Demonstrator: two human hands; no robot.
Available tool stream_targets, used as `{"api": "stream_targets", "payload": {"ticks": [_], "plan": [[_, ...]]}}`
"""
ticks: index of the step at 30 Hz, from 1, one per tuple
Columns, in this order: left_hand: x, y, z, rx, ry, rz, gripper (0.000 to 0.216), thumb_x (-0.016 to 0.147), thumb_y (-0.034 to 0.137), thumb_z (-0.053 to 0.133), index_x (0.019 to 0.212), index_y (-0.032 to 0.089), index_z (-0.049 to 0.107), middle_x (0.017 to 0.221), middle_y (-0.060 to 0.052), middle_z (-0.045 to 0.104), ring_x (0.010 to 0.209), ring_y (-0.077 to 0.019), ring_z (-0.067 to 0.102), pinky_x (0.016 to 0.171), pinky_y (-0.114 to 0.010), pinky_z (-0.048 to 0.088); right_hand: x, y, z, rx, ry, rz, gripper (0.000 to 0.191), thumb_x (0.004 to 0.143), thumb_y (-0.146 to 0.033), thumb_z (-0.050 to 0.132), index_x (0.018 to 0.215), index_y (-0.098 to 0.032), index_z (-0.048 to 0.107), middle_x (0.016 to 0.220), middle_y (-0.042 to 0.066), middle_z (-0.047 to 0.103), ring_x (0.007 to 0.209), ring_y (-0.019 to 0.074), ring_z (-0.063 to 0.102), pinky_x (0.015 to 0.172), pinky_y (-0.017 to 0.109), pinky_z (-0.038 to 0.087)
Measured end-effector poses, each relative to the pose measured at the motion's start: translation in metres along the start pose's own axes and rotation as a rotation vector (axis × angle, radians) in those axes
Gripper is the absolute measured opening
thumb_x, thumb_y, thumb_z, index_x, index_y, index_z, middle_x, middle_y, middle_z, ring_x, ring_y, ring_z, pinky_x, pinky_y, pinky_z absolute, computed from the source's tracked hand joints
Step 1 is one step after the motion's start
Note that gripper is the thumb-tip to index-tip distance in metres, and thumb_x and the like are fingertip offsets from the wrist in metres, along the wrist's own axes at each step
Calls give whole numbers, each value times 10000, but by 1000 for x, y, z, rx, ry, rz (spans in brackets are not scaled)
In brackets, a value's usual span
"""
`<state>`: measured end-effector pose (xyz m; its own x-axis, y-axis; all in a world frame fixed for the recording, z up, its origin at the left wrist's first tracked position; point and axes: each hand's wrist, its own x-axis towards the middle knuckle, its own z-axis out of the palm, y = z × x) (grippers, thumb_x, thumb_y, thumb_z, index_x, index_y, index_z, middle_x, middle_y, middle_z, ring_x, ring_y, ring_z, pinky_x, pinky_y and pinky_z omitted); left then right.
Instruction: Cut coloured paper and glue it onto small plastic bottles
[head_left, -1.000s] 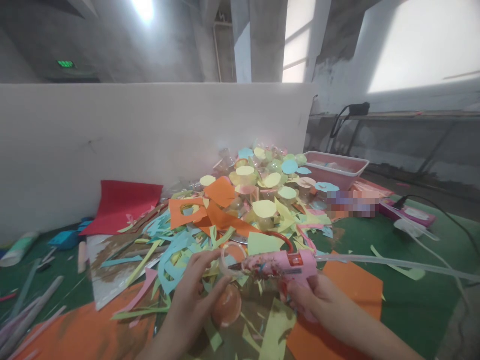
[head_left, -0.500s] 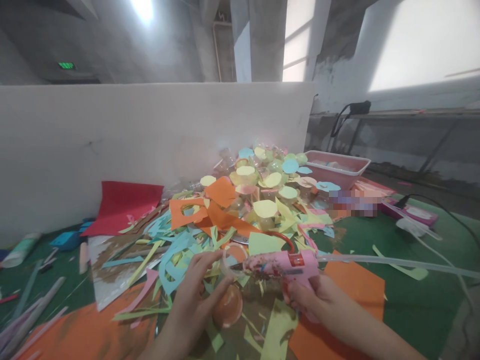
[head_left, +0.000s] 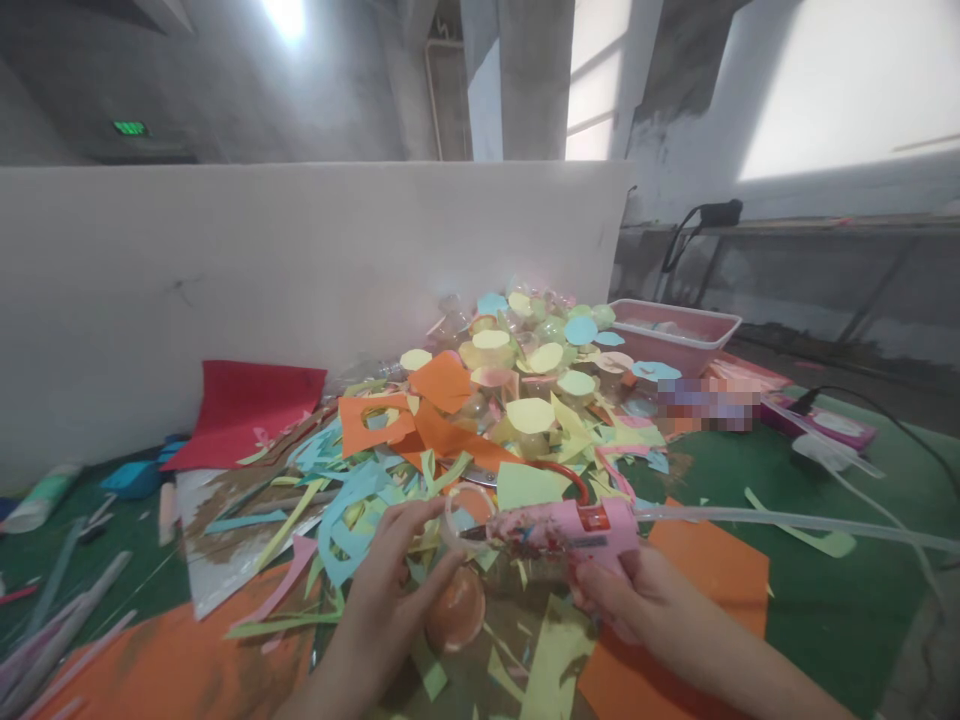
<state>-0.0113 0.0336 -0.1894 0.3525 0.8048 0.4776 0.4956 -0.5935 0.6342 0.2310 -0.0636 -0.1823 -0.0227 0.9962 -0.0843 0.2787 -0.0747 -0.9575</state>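
My right hand [head_left: 626,590] is wrapped round the handle of a pink hot glue gun [head_left: 600,540], whose dark nozzle points left. A clear glue stick [head_left: 720,516] runs out of its back end to the right. Between the thumb and fingers of my left hand [head_left: 397,570] is a small clear round plastic cup [head_left: 448,520], its rim facing me. The nozzle tip is at the cup's rim; whether they touch I cannot tell. Just below lies an orange-tinted round cup [head_left: 457,612]. Behind the gun, red-handled scissors [head_left: 566,472] lie partly under paper.
Paper scraps [head_left: 352,520] and plastic cups topped with paper discs [head_left: 529,415] are heaped before a white partition [head_left: 300,260]. A pink basin [head_left: 675,345] stands at the back right. Orange sheets [head_left: 705,560] lie under my right arm, and a cable [head_left: 900,400] crosses the green table.
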Motion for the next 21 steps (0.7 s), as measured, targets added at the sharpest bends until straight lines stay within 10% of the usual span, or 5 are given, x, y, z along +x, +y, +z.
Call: {"api": "stream_targets", "payload": {"ticks": [14,21], "plan": [[1,1,0,-19,-1,-72,300,799,419,642,1066,286,670,1009,-43,665,884,-216,639,728,-299,519,0,0,0,-29,26,35,405,875,-562,493,672,-211,501,555,-52,400,515,113,375,507,214,370],[3,8,-3,-90,21,-275,372,759,501,623,1038,257,657,1012,-57,648,863,-222,623,511,-235,460,3,8,0,88,106,-5,444,847,-614,509,785,-190,624,729,31,641,673,177,588,623,253,499]]}}
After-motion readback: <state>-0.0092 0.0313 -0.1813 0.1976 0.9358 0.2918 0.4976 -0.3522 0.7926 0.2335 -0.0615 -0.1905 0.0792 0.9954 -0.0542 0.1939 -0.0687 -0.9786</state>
